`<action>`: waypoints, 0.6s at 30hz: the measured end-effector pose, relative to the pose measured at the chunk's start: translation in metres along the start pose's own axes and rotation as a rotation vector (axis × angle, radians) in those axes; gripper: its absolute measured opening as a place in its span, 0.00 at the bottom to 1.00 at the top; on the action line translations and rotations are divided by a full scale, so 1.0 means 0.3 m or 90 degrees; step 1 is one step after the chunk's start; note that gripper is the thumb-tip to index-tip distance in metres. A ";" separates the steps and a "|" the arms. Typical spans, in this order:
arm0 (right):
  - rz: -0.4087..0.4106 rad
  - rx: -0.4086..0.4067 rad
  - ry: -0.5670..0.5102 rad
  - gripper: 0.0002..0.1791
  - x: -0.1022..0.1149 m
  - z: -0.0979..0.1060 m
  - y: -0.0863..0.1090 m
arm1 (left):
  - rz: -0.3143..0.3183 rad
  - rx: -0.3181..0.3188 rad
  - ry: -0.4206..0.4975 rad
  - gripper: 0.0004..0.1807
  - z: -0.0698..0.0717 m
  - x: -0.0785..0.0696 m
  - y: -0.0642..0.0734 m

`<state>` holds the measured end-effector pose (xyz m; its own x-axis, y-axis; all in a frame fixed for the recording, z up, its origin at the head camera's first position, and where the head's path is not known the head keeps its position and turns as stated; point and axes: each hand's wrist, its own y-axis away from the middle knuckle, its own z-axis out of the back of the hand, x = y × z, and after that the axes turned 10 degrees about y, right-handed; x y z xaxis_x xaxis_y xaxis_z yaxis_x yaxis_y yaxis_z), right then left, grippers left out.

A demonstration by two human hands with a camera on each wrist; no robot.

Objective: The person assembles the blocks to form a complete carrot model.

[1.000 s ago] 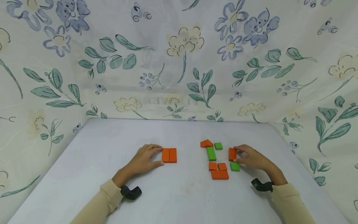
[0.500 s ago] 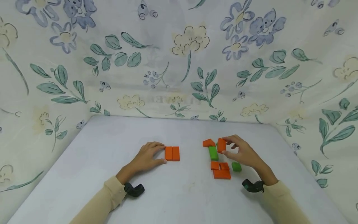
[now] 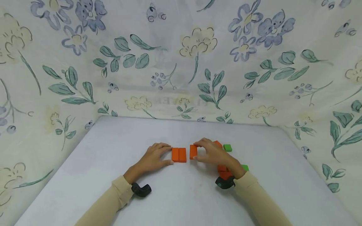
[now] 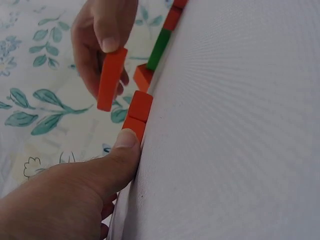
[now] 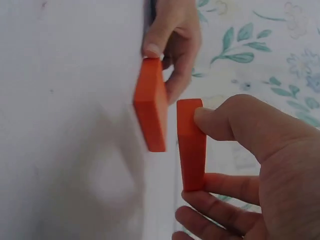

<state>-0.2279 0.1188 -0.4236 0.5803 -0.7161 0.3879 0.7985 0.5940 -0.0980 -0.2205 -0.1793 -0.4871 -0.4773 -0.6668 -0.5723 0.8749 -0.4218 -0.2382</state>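
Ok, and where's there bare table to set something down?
Bare table shows between the sleeves, left of the left hand, and at the back along the floral cloth. It's crowded around the right hand with blocks, some partly hidden.

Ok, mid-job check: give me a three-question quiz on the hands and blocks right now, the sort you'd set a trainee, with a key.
1. Multiple choice. What does the right hand pinch?
A) a green block
B) an orange block
C) nothing

2. True or false: the left hand touches a green block.

3. Fill in: in the head view, a ___ separates the pinched block from the side-by-side orange pair.

Key:
1. B.
2. False; its thumb and fingers are on one block of the orange pair.
3. gap.
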 end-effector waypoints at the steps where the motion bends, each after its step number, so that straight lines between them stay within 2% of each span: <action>1: 0.004 0.008 -0.002 0.29 0.000 -0.011 -0.008 | -0.003 -0.004 0.001 0.35 -0.001 -0.001 0.000; 5: 0.018 0.044 0.028 0.30 -0.011 -0.060 -0.018 | -0.011 0.000 0.009 0.35 -0.009 -0.002 -0.002; 9: 0.018 0.054 0.051 0.31 -0.031 -0.093 -0.014 | -0.015 0.007 0.000 0.36 -0.020 -0.005 -0.003; 18: 0.018 0.048 0.037 0.31 -0.045 -0.096 -0.041 | 0.011 0.003 -0.008 0.35 -0.001 -0.006 -0.003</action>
<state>-0.2409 0.1106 -0.4539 0.6119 -0.7178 0.3322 0.7690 0.6381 -0.0377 -0.2204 -0.1775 -0.4862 -0.4626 -0.6816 -0.5670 0.8828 -0.4128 -0.2241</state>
